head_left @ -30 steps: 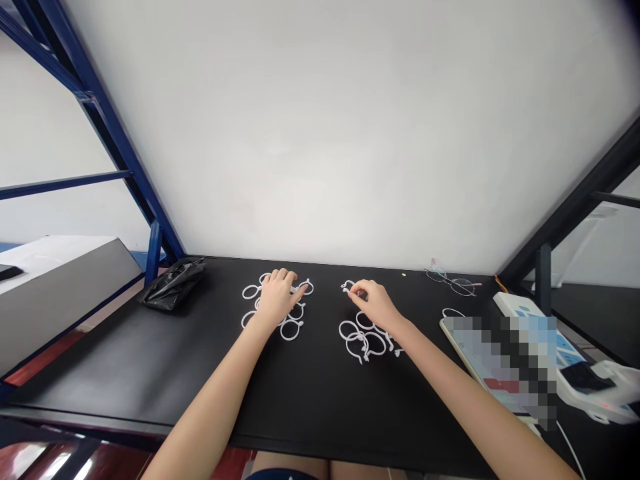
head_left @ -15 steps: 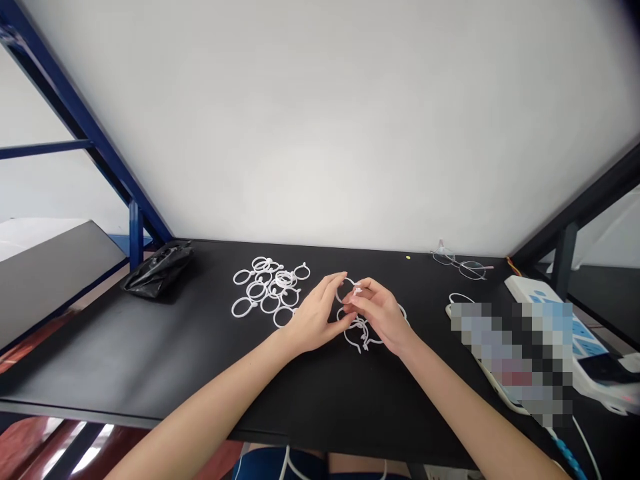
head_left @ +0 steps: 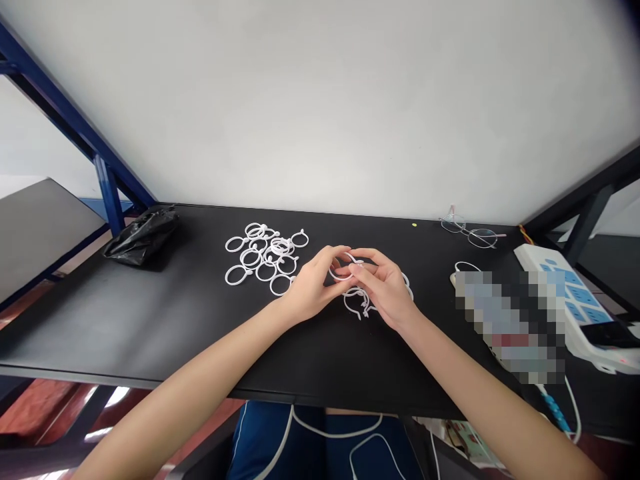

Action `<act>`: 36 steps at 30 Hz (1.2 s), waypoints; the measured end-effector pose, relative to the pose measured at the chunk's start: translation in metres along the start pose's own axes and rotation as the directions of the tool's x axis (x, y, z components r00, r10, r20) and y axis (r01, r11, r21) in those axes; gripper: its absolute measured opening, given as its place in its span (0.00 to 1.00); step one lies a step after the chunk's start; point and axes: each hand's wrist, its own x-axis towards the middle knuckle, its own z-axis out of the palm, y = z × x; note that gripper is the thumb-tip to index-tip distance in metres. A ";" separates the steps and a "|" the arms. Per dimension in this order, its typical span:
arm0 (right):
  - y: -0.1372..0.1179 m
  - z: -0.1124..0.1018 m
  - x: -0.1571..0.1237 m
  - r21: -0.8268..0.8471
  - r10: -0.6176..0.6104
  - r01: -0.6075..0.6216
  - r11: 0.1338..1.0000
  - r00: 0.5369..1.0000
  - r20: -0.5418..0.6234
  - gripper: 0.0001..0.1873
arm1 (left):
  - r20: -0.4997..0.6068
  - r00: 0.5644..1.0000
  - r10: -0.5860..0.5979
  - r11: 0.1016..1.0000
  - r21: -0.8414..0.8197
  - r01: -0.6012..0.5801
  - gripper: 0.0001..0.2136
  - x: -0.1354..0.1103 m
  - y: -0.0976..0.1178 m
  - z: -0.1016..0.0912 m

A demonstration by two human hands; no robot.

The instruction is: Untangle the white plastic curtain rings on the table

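Note:
Between my two hands is a white plastic ring with a small clasp, held just above the table. My left hand curves around its left side, fingertips and thumb on the rim. The thumb and fingers of my right hand pinch it near the clasp, which they partly cover. Below and behind my right hand lie several more white rings, at least one with a gap in its loop. A loose pile of similar rings, each with a small knob, lies left of my left hand.
The black table meets a pale wall. A crumpled black plastic bag lies far left. Eyeglasses sit at the back right, near a white power strip and a blurred-out phone with a cable. Blue metal bars rise at left.
My head view has tilted down, so the table appears higher. My hands have closed in on the held ring, which now lies flatter between my fingers.

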 end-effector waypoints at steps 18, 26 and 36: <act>0.017 -0.006 -0.011 -0.635 -0.651 0.541 0.551 0.755 0.078 0.07 | 0.002 0.991 0.131 0.991 -0.030 -0.131 0.14 -0.002 0.013 -0.005; 0.020 -0.009 -0.010 -0.648 -0.615 0.604 0.465 0.746 0.255 0.08 | 0.049 0.988 0.147 0.986 -0.091 -0.142 0.11 0.000 0.017 -0.016; 0.019 -0.003 -0.014 -0.632 -0.621 0.606 0.482 0.746 0.241 0.04 | 0.059 0.989 -0.137 0.950 -0.274 0.148 0.11 -0.006 0.026 -0.002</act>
